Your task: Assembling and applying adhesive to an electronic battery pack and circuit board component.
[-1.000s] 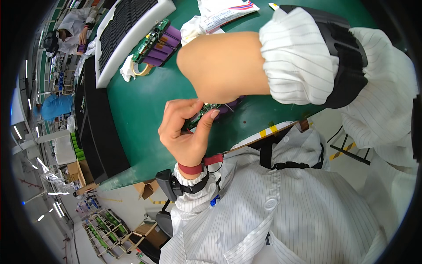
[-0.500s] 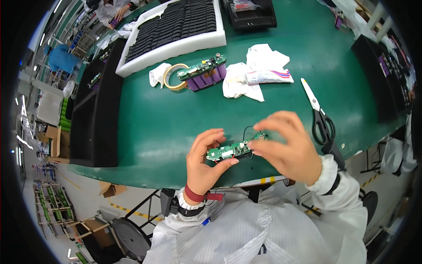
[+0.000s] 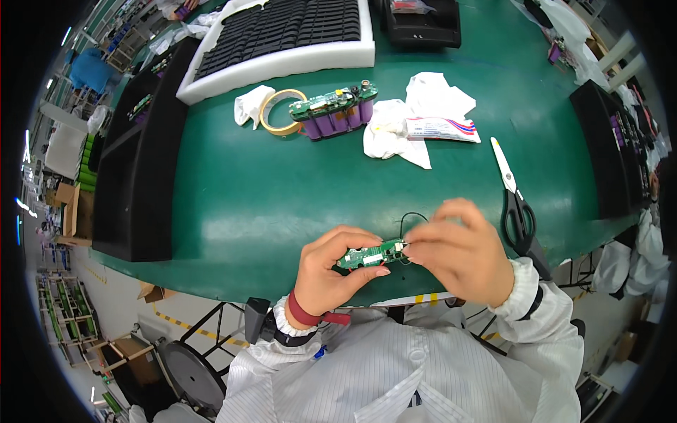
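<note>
My left hand (image 3: 321, 271) grips a narrow green circuit board (image 3: 370, 255) at the near edge of the table, its thumb along the near side and fingers along the far side. White connectors and short red wires show on the board. At the board's right end, my right hand (image 3: 462, 250) has its fingertips pinched together. A thin black wire (image 3: 403, 220) loops up from there and runs in under the right fingers. The fingers hide the board's right end and the wire's tip. Beyond the hands stands a purple-celled battery pack (image 3: 331, 121) topped by another green board.
Black-handled scissors (image 3: 518, 211) lie at the right. A white tube (image 3: 444, 130) rests on crumpled white cloth (image 3: 386, 137); a tape roll (image 3: 271, 127) touches the battery pack. Black trays (image 3: 137, 211) flank the table, and a white foam box (image 3: 282, 70) of black parts stands behind.
My right fingers have closed in around the board's right end, which is now covered. The black wire's loop has shifted right. The whole view has moved slightly.
</note>
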`<act>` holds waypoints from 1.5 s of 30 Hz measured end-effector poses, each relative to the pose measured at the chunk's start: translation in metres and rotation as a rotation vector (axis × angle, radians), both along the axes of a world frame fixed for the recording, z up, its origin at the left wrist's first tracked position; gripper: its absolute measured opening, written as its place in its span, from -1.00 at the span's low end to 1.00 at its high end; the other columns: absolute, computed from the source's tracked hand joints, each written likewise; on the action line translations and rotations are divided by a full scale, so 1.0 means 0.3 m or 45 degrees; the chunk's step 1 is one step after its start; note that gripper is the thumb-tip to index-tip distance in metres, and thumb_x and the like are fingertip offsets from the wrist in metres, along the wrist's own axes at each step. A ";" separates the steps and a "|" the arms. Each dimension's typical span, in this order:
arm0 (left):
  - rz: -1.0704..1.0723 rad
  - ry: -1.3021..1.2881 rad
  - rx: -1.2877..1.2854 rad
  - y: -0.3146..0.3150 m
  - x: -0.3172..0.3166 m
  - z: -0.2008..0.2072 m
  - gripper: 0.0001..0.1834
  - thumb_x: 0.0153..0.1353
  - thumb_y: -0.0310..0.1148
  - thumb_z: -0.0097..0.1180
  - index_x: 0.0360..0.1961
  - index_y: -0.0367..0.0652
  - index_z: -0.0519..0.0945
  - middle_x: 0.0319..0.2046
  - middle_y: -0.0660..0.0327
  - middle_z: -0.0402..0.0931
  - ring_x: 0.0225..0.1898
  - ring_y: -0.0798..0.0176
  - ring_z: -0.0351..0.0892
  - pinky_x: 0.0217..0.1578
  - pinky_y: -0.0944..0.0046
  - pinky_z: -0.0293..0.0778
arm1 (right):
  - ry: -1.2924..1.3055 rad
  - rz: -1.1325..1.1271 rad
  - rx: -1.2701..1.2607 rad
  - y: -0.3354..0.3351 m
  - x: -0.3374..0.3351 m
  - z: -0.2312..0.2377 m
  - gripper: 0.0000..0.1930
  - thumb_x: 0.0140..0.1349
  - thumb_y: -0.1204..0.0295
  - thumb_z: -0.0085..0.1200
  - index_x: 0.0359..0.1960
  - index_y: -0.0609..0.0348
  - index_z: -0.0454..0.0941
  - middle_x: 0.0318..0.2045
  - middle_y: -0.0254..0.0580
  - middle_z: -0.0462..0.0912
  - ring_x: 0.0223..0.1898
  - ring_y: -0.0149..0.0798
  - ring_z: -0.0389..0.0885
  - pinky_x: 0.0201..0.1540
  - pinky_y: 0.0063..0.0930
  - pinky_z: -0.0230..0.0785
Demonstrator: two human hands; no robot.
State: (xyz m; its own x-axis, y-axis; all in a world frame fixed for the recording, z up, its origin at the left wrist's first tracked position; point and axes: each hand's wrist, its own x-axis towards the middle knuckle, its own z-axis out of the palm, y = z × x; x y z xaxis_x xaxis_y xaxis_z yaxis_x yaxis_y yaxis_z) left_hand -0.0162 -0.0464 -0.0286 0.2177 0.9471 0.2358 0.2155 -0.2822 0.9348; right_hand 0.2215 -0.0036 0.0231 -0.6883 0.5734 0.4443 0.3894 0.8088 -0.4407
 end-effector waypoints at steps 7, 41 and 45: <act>0.096 -0.013 -0.104 -0.037 -0.021 -0.049 0.18 -0.27 -0.47 0.58 0.37 -0.09 0.09 0.33 0.02 0.14 0.23 0.05 0.37 0.12 0.15 0.36 | 0.269 -0.275 -1.033 -0.046 0.094 -0.038 -0.39 0.06 0.66 0.09 0.23 0.16 0.37 0.14 -0.21 0.47 -0.12 -0.31 0.45 -0.15 -0.50 0.30; 0.095 0.811 0.442 0.084 0.066 0.121 -0.53 -0.12 -0.43 0.41 -0.10 -0.22 0.63 -0.34 0.08 0.61 -0.31 0.03 0.54 -0.14 0.15 0.39 | 0.804 -1.127 -1.048 -0.400 0.350 -0.162 -0.82 0.23 0.48 0.17 -0.16 0.26 0.61 -0.31 -0.42 0.60 -0.35 -0.55 0.38 -0.25 -0.65 0.27; 0.296 1.077 0.796 0.045 0.098 0.177 -0.48 -0.11 -0.21 0.45 -0.10 -0.17 0.62 -0.13 0.13 0.62 -0.09 0.01 0.53 0.00 -0.01 0.31 | 0.725 -1.155 -1.026 -0.426 0.419 -0.182 -0.83 0.24 0.49 0.16 -0.17 0.27 0.60 -0.28 -0.35 0.62 -0.33 -0.51 0.44 -0.23 -0.64 0.30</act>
